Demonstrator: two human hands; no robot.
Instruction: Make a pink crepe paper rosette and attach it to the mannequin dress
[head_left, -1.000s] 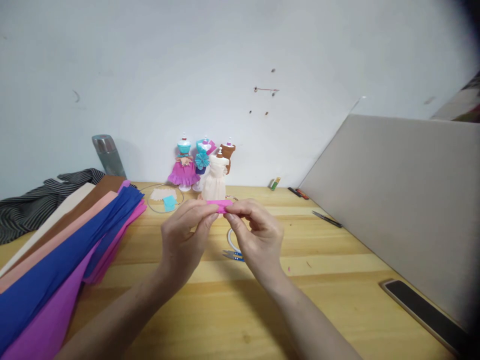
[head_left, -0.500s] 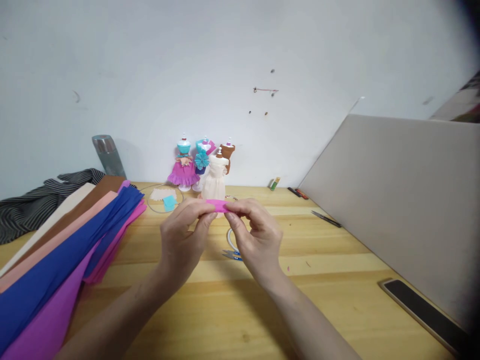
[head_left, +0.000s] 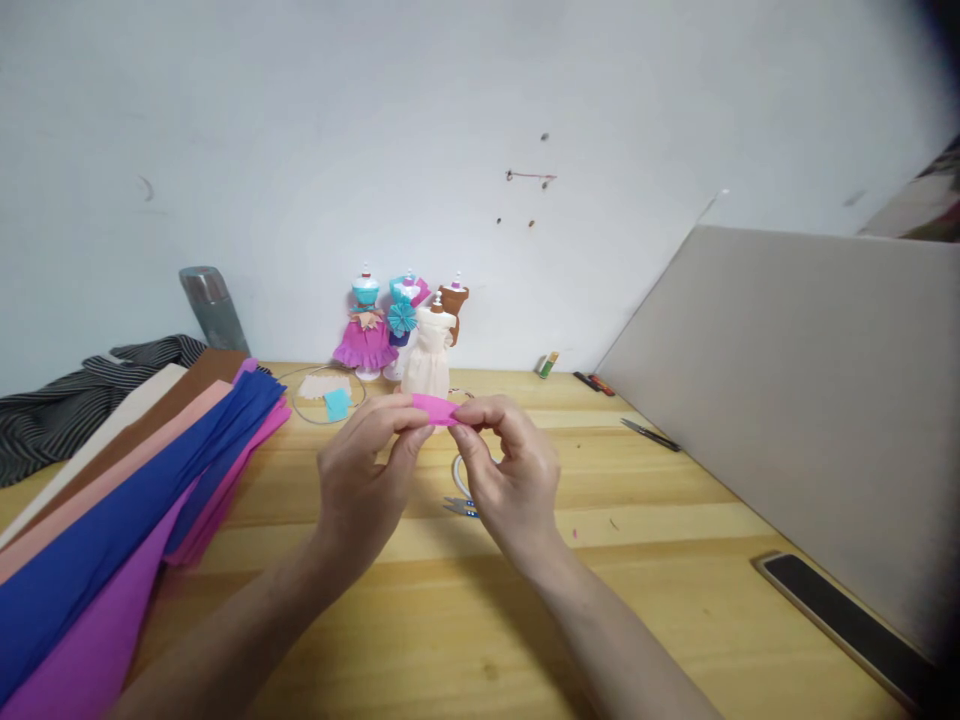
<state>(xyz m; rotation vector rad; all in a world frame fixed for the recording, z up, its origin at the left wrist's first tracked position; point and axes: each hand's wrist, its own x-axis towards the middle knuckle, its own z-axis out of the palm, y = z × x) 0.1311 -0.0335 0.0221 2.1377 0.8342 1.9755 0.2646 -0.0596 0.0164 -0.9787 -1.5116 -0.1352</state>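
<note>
Through the head view I saw the pink strip (head_left: pixel 435 409) near the centre, slightly toward seven o'clock. The left hand (head_left: pixel 366 480) pinched one end, its thumb and fingers closed upon it; the right hand (head_left: pixel 517 480) pinched the other end in the same way. From the strip, a cream dress (head_left: pixel 428 355) stood at twelve o'clock, and partly hidden snips (head_left: pixel 461 506) lay near six o'clock.

Open tabletop (head_left: pixel 660 580) runs rightward to the blocking grey panel (head_left: pixel 795 400).

A metal-capped flask (head_left: pixel 217 315) stands behind striped cloth (head_left: pixel 82 398); a phone (head_left: pixel 838 618) lies beside a pale panel (head_left: pixel 795 400).
</note>
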